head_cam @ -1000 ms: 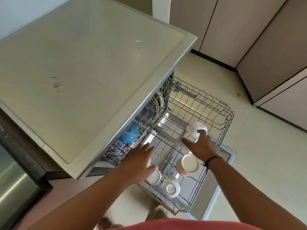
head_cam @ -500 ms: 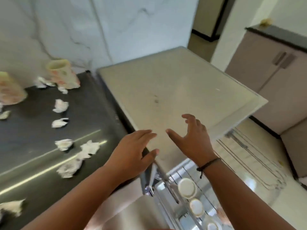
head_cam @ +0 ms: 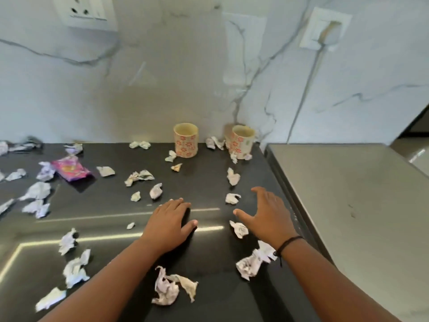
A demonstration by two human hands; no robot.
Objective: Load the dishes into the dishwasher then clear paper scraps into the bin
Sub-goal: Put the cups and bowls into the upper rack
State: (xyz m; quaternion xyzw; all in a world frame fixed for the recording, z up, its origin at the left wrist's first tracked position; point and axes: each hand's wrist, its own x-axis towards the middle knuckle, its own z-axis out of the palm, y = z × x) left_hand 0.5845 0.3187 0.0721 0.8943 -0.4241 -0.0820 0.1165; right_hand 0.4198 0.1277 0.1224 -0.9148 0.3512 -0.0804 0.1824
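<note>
Both hands are out flat over the black counter (head_cam: pixel 209 173), nothing held: left hand (head_cam: pixel 169 225) palm-down, right hand (head_cam: pixel 267 217) spread wide. Two floral cups (head_cam: pixel 185 140) sit at 12 o'clock against the marble wall. Paper scraps (head_cam: pixel 171 287) are everywhere, thickest toward 9. There's an open patch between the hands; the dishwasher top (head_cam: pixel 359 205) borders the counter at 3 o'clock

No legible text anywhere — pink wrapper (head_cam: pixel 70 170) print too blurred.

A home kitchen — dark tabletop (head_cam: pixel 209 182), marble-veined wall (head_cam: pixel 162 77), wall socket (head_cam: pixel 86 12), two floral mugs (head_cam: pixel 185 140).
</note>
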